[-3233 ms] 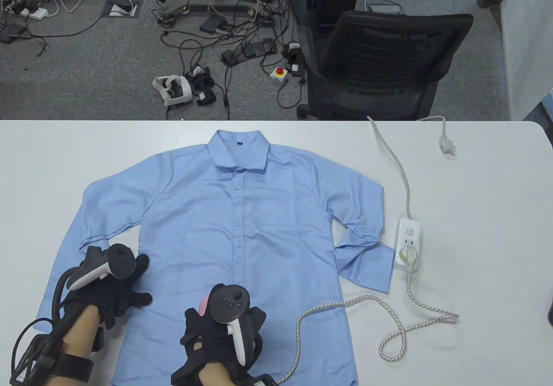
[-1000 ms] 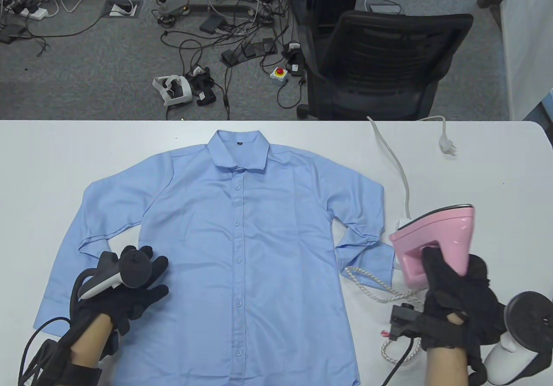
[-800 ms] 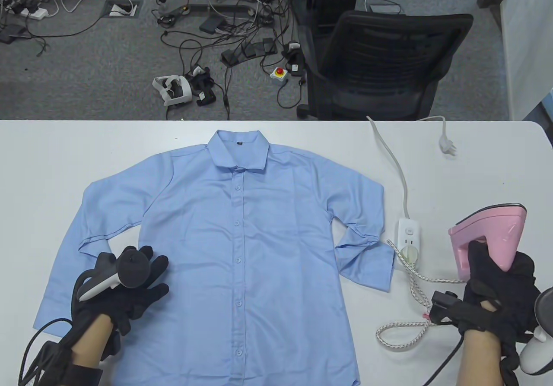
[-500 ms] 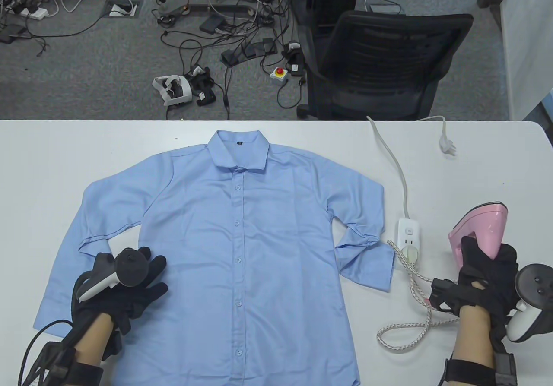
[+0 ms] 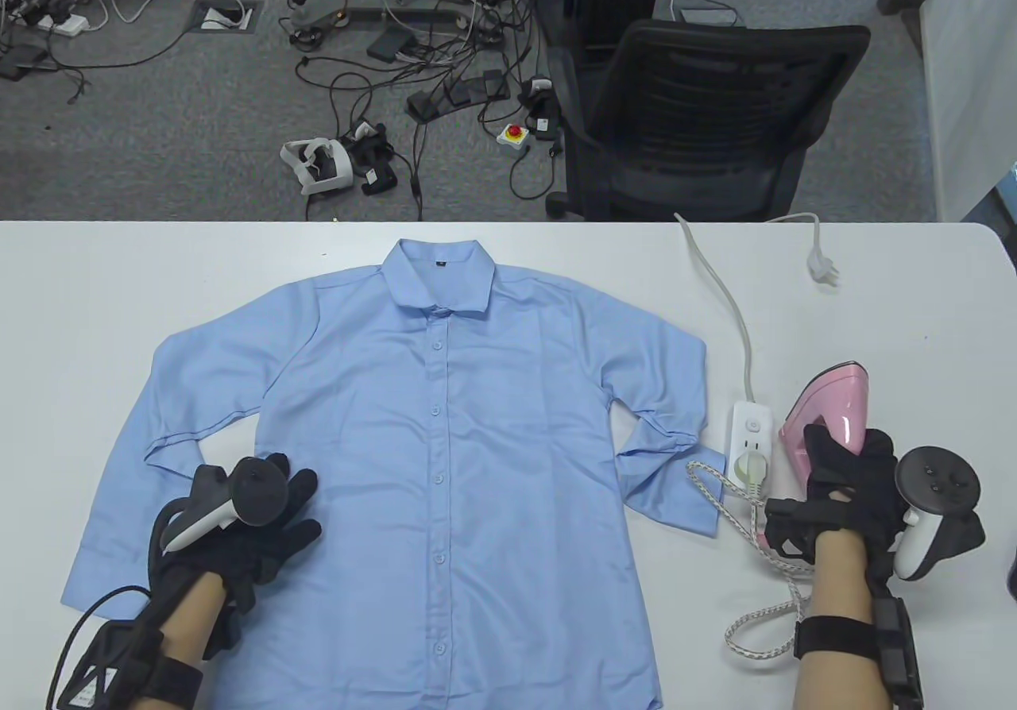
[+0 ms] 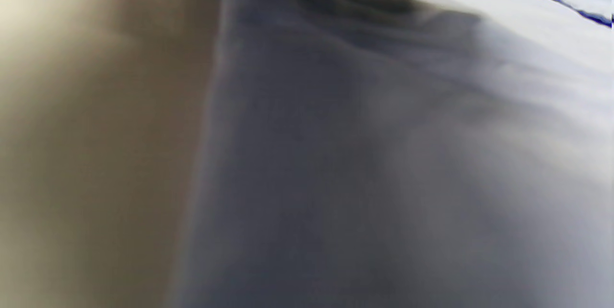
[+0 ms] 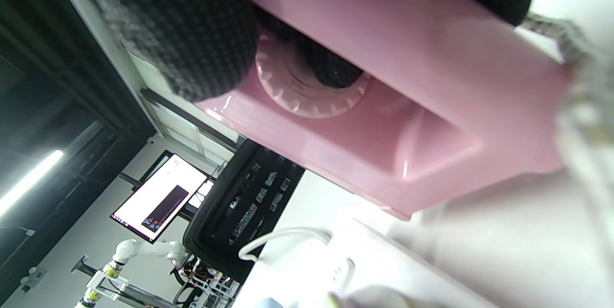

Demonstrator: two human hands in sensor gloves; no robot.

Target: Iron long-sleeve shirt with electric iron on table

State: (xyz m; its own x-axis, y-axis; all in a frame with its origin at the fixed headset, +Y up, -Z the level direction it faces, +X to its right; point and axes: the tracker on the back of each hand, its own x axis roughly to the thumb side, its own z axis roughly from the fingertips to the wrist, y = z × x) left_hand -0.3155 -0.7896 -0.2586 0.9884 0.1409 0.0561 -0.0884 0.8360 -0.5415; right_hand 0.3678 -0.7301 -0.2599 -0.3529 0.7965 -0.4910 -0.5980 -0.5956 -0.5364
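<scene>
A light blue long-sleeve shirt [image 5: 445, 424] lies flat and buttoned in the middle of the white table [image 5: 914, 329], collar at the far side. My left hand [image 5: 270, 515] rests flat on its lower left front, fingers spread. My right hand [image 5: 846, 468] grips the handle of a pink electric iron [image 5: 830, 408] at the right of the shirt, beside the power strip [image 5: 751, 440]. In the right wrist view the gloved fingers [image 7: 192, 25] wrap the iron [image 7: 383, 106] next to its dial. The left wrist view shows blurred shirt fabric [image 6: 383, 154].
The iron's braided cord [image 5: 755, 551] loops on the table from the power strip to my right wrist. A white cable with a loose plug [image 5: 822, 269] runs to the far right. A black office chair [image 5: 699, 114] stands behind the table.
My right hand carried the iron off the shirt's lower front to the right side of the table, then drew it back left beside the power strip. My left hand stayed on the shirt.
</scene>
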